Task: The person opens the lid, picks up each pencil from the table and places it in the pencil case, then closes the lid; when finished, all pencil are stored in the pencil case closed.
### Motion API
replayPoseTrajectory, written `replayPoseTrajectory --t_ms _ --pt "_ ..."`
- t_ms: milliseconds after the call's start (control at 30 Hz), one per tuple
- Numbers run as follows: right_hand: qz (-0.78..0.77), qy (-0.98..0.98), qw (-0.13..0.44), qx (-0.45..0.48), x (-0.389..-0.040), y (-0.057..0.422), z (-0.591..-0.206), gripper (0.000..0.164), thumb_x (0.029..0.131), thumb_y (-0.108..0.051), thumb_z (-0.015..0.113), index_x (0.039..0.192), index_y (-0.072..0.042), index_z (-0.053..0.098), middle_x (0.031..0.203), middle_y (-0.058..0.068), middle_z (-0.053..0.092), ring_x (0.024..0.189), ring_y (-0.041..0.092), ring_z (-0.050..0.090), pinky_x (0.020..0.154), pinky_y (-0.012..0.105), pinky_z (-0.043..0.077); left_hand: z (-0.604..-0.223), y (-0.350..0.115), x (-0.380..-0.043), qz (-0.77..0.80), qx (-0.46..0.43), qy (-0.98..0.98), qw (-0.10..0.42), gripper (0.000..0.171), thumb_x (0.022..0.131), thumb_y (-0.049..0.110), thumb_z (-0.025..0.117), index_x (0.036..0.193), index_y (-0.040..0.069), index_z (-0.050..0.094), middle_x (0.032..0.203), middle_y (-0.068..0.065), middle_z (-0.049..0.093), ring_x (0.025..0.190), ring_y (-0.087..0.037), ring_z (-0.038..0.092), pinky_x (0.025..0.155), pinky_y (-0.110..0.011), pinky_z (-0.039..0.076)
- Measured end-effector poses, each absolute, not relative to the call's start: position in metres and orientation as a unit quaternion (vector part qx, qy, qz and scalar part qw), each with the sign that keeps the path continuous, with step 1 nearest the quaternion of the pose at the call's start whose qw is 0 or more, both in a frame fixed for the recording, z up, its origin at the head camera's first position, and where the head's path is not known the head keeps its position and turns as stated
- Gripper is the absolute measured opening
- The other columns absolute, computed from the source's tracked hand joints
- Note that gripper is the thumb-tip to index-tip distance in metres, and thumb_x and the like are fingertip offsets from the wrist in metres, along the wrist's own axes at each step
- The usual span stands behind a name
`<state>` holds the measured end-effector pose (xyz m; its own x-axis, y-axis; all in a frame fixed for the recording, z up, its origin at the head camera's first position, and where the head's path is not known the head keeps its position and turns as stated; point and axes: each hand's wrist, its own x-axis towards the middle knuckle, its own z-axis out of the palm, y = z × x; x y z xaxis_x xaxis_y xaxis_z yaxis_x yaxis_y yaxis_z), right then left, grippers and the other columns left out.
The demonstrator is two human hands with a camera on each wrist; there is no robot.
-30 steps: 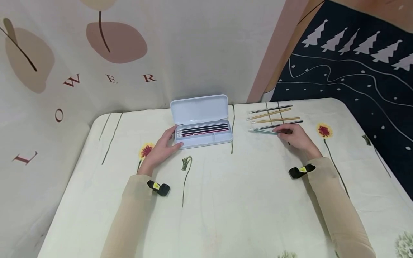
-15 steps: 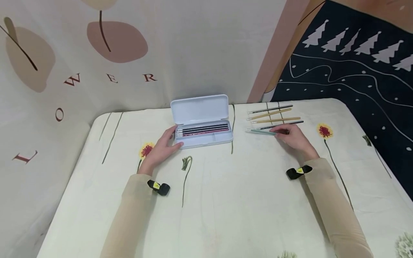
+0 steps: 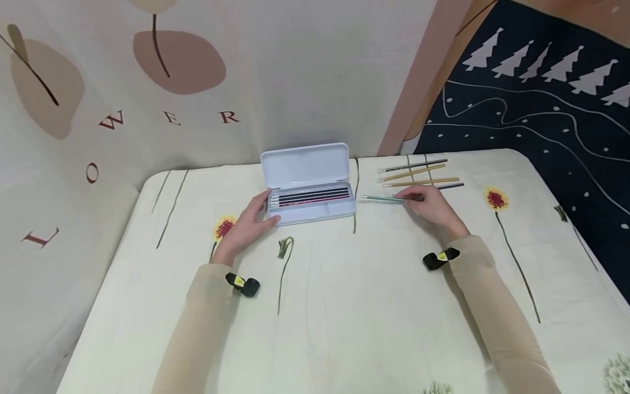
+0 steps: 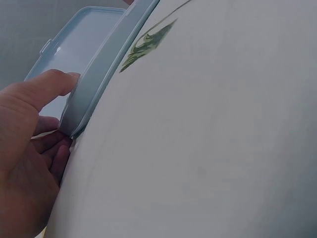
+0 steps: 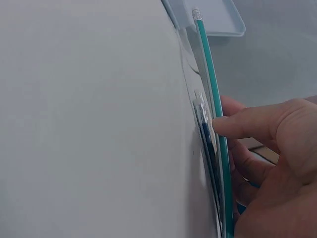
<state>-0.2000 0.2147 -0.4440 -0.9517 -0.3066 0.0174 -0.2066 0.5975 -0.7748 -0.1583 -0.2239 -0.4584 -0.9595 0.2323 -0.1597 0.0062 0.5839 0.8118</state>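
A light blue pencil case (image 3: 300,217) stands with its lid up near the back of the table. Several dark pencils (image 3: 312,194) lie side by side in it, white ends to the left. My left hand (image 3: 246,232) grips the case's left end, its thumb (image 4: 54,87) on the rim and the other fingers around the corner. Between the thumb and fingers of my right hand (image 3: 430,209) is a teal pencil (image 5: 213,79), pinched part-way along, its eraser end pointing left at the case. The pencil's other end is hidden by the hand in the head view.
To the case's right lie two yellowish pencils (image 3: 412,173) and a black pencil (image 3: 415,166). Another dark pencil (image 3: 451,186) is partly covered by my right hand. A hanging cloth (image 3: 315,76) rises behind the table's back edge.
My right hand has moved left with the teal pencil, away from the loose pencils and closer to the case. The left hand has stayed on the case.
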Motion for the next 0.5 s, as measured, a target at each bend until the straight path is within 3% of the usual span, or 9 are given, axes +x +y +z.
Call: replayPoseTrajectory --t_ms 300,500 --pt "-0.436 0.885 0.063 -0.15 -0.205 0.194 -0.44 0.022 0.09 0.006 0.058 0.107 0.002 0.071 0.116 0.02 0.064 0.101 0.029 0.058 0.086 0.035 0.045 -0.457 -0.222 -0.159 0.454 0.068 0.88 0.125 0.077 0.095 0.03 0.062 0.156 0.014 0.017 0.159 -0.01 0.017 0.142 -0.032 0.02 0.114 -0.05 0.018" --pt "-0.433 0.884 0.062 -0.163 -0.206 0.18 -0.44 0.023 0.089 0.008 0.057 0.106 0.003 0.071 0.108 0.02 0.066 0.093 0.029 0.057 0.082 0.037 0.045 -0.458 -0.222 -0.158 0.45 0.071 0.882 0.12 0.077 0.095 0.028 0.062 0.155 0.012 0.018 0.158 -0.012 0.018 0.141 -0.033 0.023 0.114 -0.05 0.019"
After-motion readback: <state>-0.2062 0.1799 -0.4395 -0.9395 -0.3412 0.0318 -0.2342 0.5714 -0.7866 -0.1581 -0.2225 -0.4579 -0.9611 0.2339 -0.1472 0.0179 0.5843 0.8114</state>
